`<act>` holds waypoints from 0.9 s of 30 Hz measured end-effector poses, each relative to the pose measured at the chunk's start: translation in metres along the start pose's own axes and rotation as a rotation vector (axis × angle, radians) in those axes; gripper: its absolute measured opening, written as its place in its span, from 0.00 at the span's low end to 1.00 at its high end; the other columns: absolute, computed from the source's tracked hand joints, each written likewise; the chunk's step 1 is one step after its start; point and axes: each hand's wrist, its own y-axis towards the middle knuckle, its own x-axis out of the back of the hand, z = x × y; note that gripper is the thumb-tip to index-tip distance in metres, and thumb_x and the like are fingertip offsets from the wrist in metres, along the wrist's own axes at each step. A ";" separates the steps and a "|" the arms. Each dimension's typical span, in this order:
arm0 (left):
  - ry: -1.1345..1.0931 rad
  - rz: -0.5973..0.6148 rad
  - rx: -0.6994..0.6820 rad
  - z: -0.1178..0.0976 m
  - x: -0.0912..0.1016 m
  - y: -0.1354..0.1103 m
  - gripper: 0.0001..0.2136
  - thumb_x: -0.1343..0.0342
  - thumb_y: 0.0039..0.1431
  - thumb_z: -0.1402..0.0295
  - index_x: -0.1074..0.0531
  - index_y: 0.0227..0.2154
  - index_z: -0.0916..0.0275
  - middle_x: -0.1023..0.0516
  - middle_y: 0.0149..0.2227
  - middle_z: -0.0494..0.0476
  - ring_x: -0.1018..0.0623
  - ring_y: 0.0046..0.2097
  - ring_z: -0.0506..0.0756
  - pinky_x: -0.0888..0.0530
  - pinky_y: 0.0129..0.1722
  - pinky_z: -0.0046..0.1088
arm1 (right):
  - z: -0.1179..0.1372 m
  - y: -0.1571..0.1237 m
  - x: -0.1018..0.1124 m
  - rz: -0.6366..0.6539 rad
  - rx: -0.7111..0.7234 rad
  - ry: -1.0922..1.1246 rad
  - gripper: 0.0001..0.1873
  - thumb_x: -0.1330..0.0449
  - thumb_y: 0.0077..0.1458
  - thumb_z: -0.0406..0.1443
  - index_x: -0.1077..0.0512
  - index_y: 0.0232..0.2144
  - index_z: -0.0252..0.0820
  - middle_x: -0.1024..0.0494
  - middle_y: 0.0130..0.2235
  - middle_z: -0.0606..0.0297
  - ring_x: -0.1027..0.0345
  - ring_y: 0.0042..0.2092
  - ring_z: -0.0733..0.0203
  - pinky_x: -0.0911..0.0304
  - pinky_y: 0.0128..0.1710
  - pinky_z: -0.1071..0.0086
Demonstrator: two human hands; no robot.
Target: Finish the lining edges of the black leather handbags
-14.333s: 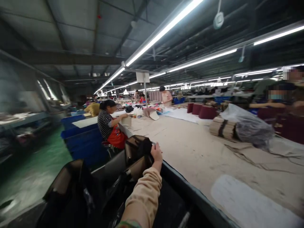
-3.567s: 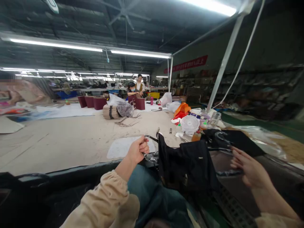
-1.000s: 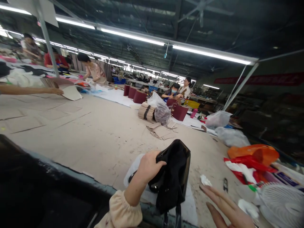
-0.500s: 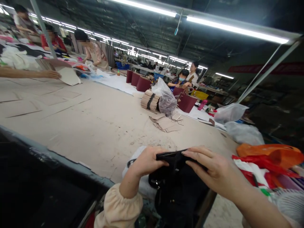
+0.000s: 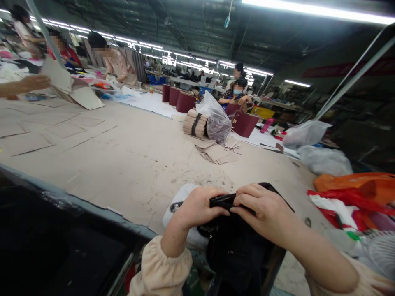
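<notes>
A black bag (image 5: 236, 246) with small metal fittings hangs at the near edge of the table, its lower part in shadow. My left hand (image 5: 200, 207) is closed on the left end of its upper edge, thumb below and fingers on top. Close beside it, my right hand (image 5: 262, 209) pinches the same edge farther right. The fingertips of the two hands are a small gap apart. Partly hidden behind my left wrist is a white rounded object (image 5: 168, 213) with a dark shiny disc; its kind is unclear.
Brown board pieces (image 5: 216, 152), a strapped bundle of board (image 5: 195, 123) and a clear plastic bag (image 5: 214, 117) lie on the table (image 5: 123, 172). Maroon bags (image 5: 245, 123) stand beyond. Orange and red bags (image 5: 354, 185) are at right. At left, another person's hand (image 5: 37, 82) holds board.
My right hand has moved left along the bag's edge, closer to my left hand. At far left, the other person's hand has lifted a piece of board upright.
</notes>
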 end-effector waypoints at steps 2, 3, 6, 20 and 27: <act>0.026 -0.047 -0.013 0.001 -0.002 0.000 0.17 0.37 0.50 0.66 0.26 0.45 0.57 0.21 0.44 0.51 0.25 0.47 0.55 0.32 0.49 0.28 | 0.004 -0.002 0.000 0.005 0.009 -0.015 0.08 0.46 0.60 0.37 0.31 0.30 0.42 0.27 0.36 0.63 0.35 0.38 0.60 0.40 0.37 0.66; 0.038 -0.065 -0.017 0.002 -0.002 0.001 0.16 0.37 0.50 0.66 0.26 0.44 0.57 0.21 0.44 0.51 0.25 0.48 0.55 0.32 0.50 0.29 | 0.006 -0.004 0.000 0.005 0.022 -0.025 0.08 0.47 0.60 0.37 0.31 0.30 0.42 0.27 0.37 0.63 0.35 0.39 0.60 0.40 0.37 0.66; 0.048 -0.076 -0.019 0.003 -0.002 0.001 0.15 0.38 0.51 0.68 0.25 0.44 0.57 0.21 0.44 0.52 0.25 0.49 0.56 0.33 0.52 0.30 | 0.010 -0.005 0.001 0.044 0.055 -0.050 0.08 0.47 0.61 0.38 0.32 0.31 0.42 0.26 0.36 0.64 0.34 0.39 0.61 0.41 0.37 0.67; 0.001 -0.080 -0.075 0.001 -0.003 0.001 0.11 0.42 0.56 0.65 0.24 0.43 0.59 0.21 0.44 0.54 0.24 0.47 0.55 0.30 0.51 0.29 | 0.001 -0.006 -0.010 -0.018 -0.323 -0.002 0.13 0.45 0.59 0.42 0.26 0.26 0.44 0.25 0.27 0.68 0.32 0.31 0.64 0.43 0.31 0.71; 0.039 -0.095 -0.078 0.001 -0.009 0.002 0.11 0.45 0.59 0.66 0.25 0.44 0.59 0.21 0.44 0.54 0.23 0.45 0.54 0.29 0.49 0.30 | -0.003 -0.004 -0.011 -0.037 -0.343 -0.027 0.14 0.44 0.58 0.42 0.26 0.25 0.43 0.24 0.27 0.67 0.31 0.31 0.64 0.44 0.31 0.71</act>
